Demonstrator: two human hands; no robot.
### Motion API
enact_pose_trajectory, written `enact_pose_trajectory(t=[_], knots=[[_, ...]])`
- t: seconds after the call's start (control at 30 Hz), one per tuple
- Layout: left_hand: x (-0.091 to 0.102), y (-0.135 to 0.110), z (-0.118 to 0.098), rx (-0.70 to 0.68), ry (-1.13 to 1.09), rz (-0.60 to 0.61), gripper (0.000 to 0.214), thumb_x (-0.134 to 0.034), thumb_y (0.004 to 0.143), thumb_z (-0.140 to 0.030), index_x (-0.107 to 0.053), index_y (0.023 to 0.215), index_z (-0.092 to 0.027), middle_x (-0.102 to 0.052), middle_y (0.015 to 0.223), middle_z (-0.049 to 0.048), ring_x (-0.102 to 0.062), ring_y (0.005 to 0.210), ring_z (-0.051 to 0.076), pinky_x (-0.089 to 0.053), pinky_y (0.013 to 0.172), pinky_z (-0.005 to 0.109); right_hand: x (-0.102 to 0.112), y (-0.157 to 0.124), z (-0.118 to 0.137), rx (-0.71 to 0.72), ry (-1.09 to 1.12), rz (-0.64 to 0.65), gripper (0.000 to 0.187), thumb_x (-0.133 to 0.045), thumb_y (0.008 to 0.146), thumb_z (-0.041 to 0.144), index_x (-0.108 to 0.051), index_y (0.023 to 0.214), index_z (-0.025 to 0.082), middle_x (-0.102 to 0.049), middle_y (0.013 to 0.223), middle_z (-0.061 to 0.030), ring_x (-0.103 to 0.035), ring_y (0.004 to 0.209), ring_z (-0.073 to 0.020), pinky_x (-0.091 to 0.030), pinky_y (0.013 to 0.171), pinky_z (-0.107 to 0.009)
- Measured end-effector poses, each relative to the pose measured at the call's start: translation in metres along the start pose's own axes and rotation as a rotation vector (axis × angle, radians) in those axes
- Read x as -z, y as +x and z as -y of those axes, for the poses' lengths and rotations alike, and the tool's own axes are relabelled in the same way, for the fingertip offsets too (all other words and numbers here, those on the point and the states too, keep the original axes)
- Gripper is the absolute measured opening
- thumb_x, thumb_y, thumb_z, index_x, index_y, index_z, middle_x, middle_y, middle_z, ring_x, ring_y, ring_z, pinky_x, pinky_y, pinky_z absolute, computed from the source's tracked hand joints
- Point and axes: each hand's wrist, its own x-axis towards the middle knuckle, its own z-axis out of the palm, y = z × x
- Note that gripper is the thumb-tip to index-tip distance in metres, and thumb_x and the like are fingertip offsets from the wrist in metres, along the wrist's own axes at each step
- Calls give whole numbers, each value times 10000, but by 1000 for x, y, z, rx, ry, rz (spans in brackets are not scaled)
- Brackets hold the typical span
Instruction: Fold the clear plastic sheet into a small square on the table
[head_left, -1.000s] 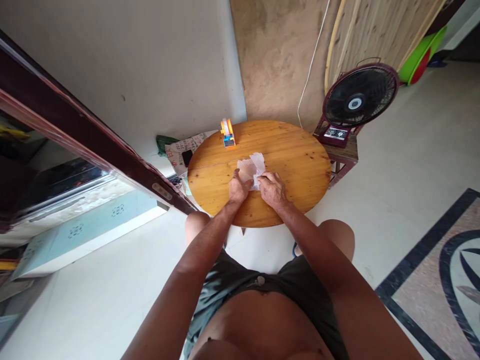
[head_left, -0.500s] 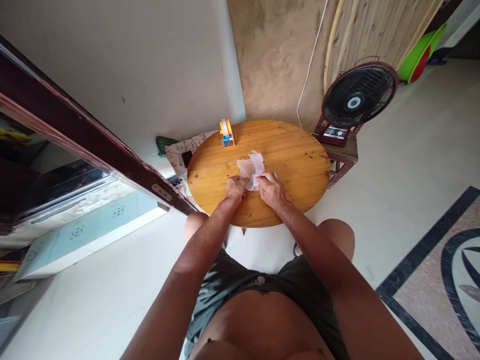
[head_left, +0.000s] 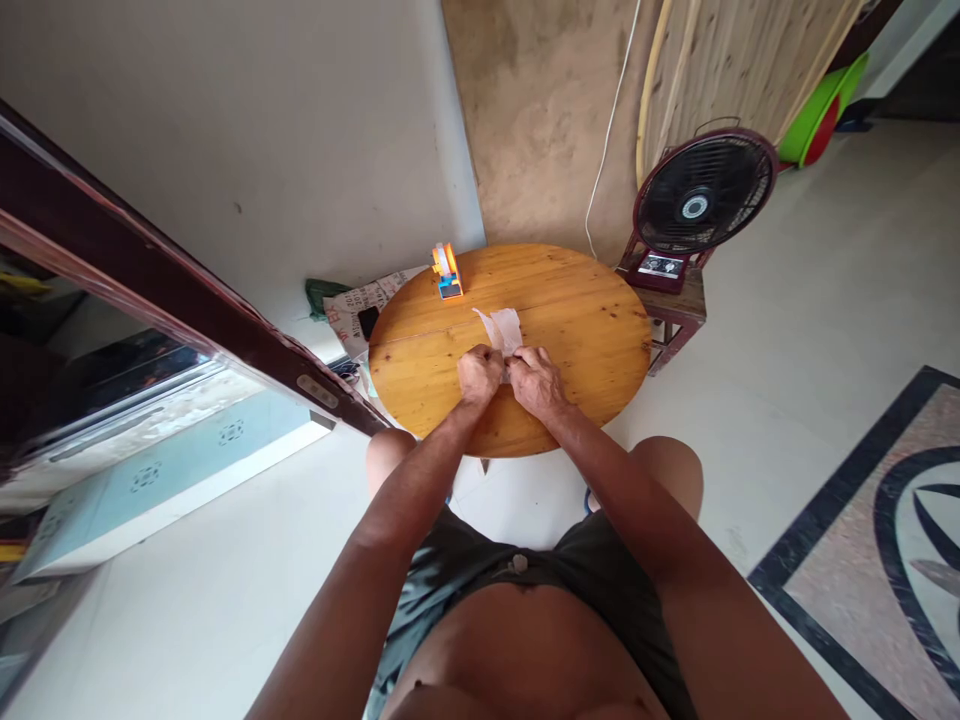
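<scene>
A thin white sheet of wrapping material (head_left: 504,327) lies on the round wooden table (head_left: 585,320), partly gathered up. My left hand (head_left: 478,374) and my right hand (head_left: 535,380) sit close together at its near edge, both with fingers closed on the sheet. Only the far end of the sheet shows beyond my fingers. Whatever may be inside the sheet is hidden by my hands.
An orange and blue tape dispenser (head_left: 446,272) stands at the table's far left edge. A dark floor fan (head_left: 701,195) sits on a small stool to the right. Printed paper and a dark phone (head_left: 367,320) lie on the floor by the wall. A dark door frame (head_left: 187,300) runs along the left.
My left hand has gone from lying flat on the sheet to gripping it. Both hands have drawn together, and the sheet now looks narrower and more folded.
</scene>
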Motion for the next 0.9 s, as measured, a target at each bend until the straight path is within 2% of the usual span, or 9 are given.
enact_pose_trajectory(t=[0.23, 0.53, 0.77, 0.9], knots=[[3, -3, -9, -10, 83, 35, 217, -576, 887, -272, -755, 828, -166, -780, 880, 105, -689, 787, 187, -475, 731, 258, -4, 1, -2, 20, 20, -2, 309, -451, 992, 163, -760, 975, 174, -662, 1121, -141, -511, 967, -270, -428, 883, -407], [-1, -2, -15, -26, 87, 69, 221, -591, 901, -281, -780, 903, -167, -792, 936, 123, -720, 836, 199, -494, 761, 258, 0, 0, 3, 16, 3, 46, 305, -458, 977, 153, -759, 1023, 161, -648, 1080, -157, -507, 974, -284, -437, 889, -432], [4, -2, -21, -47, 61, 131, 248, -591, 897, -297, -785, 906, -144, -785, 919, 128, -709, 813, 194, -486, 736, 257, 3, -1, 6, 6, -15, 62, 348, -436, 993, 185, -750, 1131, 131, -643, 1121, -173, -501, 988, -298, -447, 901, -446], [11, -4, -23, -75, 8, 165, 330, -536, 932, -357, -754, 802, -147, -756, 806, 117, -668, 728, 183, -474, 687, 260, 5, -3, 5, 3, 20, 59, 357, -464, 985, 210, -722, 1215, 123, -634, 1141, -171, -501, 1012, -301, -451, 927, -444]])
